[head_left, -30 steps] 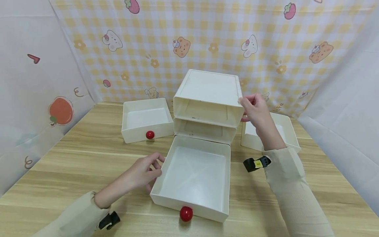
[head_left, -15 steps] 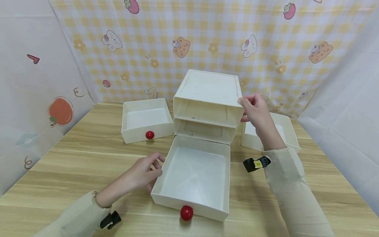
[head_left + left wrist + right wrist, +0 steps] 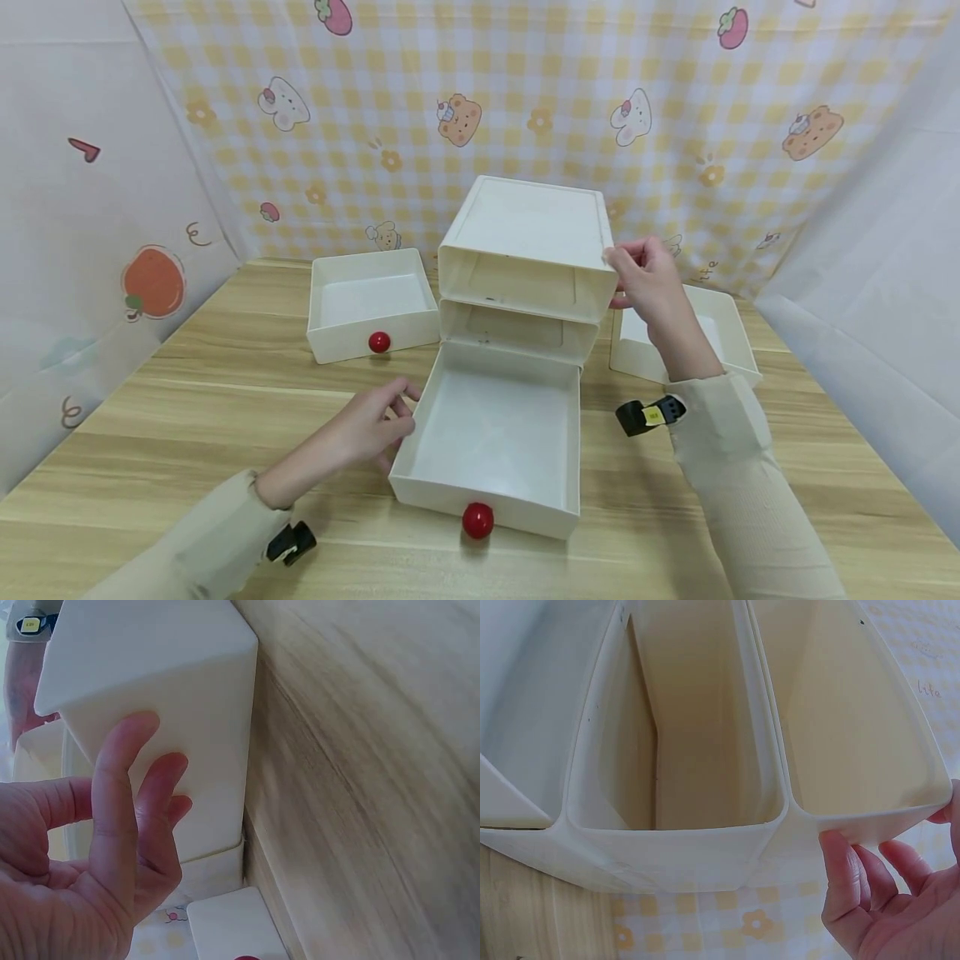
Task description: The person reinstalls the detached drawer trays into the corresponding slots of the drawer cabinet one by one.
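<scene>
A cream drawer cabinet (image 3: 532, 221) stands at mid-table, its two upper compartments without drawers. In front, a cream drawer (image 3: 498, 425) with a red round knob (image 3: 477, 521) sticks far out of the lowest compartment. My left hand (image 3: 363, 425) is at this drawer's left side; in the left wrist view several bent fingers (image 3: 154, 724) touch the outer wall. My right hand (image 3: 651, 275) holds the cabinet's top right front corner, thumb at the top edge. Its fingers (image 3: 840, 859) press against the outer side in the right wrist view.
Left of the cabinet lies another cream drawer (image 3: 367, 325) with a red knob. A further cream drawer (image 3: 738, 342) lies to the right, partly behind my right arm. A checked cloth (image 3: 540, 75) hangs behind the wooden table (image 3: 225, 400).
The lower drawer has slid a little inward, away from me, its front and knob shifting back. My left hand has moved slightly forward with it. The right hand has stayed put.
</scene>
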The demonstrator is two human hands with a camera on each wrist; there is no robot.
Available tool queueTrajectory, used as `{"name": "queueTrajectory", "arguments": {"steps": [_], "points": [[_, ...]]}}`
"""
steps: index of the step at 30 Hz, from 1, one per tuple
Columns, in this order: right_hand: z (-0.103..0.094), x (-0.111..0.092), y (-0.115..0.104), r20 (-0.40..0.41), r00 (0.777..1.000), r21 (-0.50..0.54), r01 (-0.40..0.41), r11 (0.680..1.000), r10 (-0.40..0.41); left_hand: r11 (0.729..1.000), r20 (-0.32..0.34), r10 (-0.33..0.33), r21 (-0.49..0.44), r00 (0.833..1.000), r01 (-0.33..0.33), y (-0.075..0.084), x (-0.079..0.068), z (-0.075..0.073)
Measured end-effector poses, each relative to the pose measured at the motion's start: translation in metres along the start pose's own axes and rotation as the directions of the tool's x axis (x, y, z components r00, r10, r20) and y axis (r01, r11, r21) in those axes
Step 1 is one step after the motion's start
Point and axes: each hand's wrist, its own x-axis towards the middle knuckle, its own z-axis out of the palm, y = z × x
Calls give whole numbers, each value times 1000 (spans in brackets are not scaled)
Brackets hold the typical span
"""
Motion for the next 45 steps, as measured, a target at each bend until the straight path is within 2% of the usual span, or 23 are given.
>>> {"name": "queueTrajectory", "arguments": {"steps": [9, 19, 31, 45], "points": [[1, -2, -2, -14, 1000, -5, -1, 1000, 1, 1000, 3, 0, 17, 1000, 0, 0, 11, -2], [0, -3, -1, -18, 1000, -11, 4, 1000, -4, 1000, 7, 2, -19, 1000, -2, -1, 24, -3], [0, -2, 0, -3, 1000, 14, 25, 1000, -25, 998, 21, -47, -32, 999, 48, -1, 40, -8], [1, -3, -1, -8, 1000, 12, 20, 1000, -19, 996, 3, -62, -65, 998, 63, 0, 52, -9]]}}
